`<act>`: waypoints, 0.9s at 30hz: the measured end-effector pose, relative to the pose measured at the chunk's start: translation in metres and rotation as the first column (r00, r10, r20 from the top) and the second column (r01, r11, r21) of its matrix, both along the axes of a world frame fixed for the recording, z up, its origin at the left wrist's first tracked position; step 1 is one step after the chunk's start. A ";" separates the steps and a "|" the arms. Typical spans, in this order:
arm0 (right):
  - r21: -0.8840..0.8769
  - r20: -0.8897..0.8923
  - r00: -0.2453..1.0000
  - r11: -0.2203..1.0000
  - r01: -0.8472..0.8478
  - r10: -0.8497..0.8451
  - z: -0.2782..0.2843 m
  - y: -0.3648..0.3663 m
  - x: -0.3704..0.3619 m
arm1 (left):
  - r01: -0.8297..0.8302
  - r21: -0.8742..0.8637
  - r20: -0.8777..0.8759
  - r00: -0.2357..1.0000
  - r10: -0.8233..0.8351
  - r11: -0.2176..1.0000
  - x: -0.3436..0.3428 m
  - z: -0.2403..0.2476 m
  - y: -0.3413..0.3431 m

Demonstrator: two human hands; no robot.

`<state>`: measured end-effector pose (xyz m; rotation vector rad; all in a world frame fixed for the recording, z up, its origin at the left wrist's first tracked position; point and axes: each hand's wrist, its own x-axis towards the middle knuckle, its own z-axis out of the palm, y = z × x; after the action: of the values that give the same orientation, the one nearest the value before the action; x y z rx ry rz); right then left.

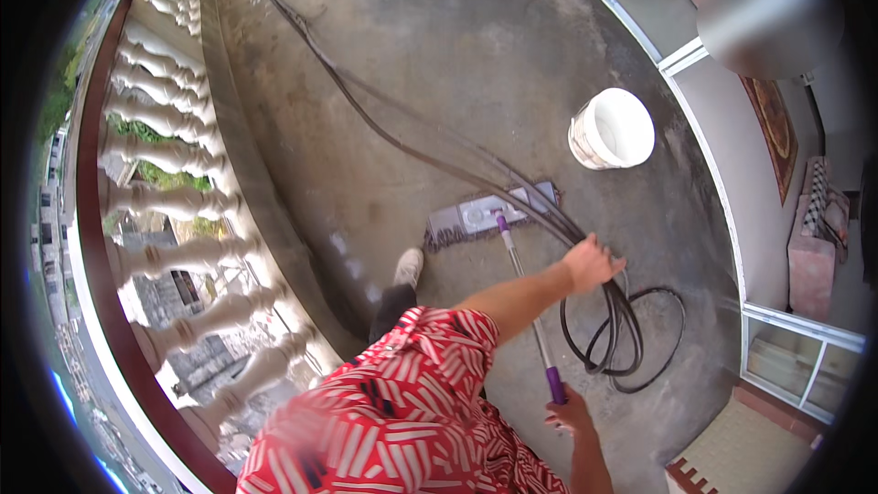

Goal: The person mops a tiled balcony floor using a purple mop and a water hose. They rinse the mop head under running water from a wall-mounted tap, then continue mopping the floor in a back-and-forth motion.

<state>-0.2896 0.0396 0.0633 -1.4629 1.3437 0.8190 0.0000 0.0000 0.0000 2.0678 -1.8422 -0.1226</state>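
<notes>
My left hand (593,265) is closed around a bundle of dark hose (402,144), lifting part of it off the floor. Loops of the hose hang and lie below that hand, while a long stretch runs away to the far left. At the purple grip (554,386) of a flat mop, my right hand (572,412) has its fingers curled against the handle's end. The mop's grey pole slants away to its wide head (476,215), which rests on the floor with dark fringe along its edges. Hose strands pass over the right part of the head.
A white bucket (590,148) stands on the wet-looking concrete floor (457,46) beyond my left hand. Along the left runs a balustrade (169,206) with a dark red rail. White-framed glass panels (709,128) line the right. My shoe (410,267) is beside the mop head.
</notes>
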 end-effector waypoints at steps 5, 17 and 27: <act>-0.113 0.112 0.991 0.992 -0.062 0.075 -0.029 0.052 -0.018 | -0.030 0.020 -0.022 0.999 0.030 0.999 0.027 0.056 0.008; -0.220 0.072 0.888 0.875 -0.431 0.455 0.020 0.026 -0.088 | -0.160 -0.065 -0.103 0.983 0.152 0.985 0.031 0.095 0.006; -0.109 0.078 0.723 0.727 -0.678 0.686 0.016 -0.007 -0.041 | -0.221 -0.060 -0.144 0.967 0.210 0.973 0.034 0.081 0.021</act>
<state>-0.3303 0.0324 0.0792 -2.0779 0.7208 1.1316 0.0342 0.0211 0.0805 2.1346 -1.5085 -0.1310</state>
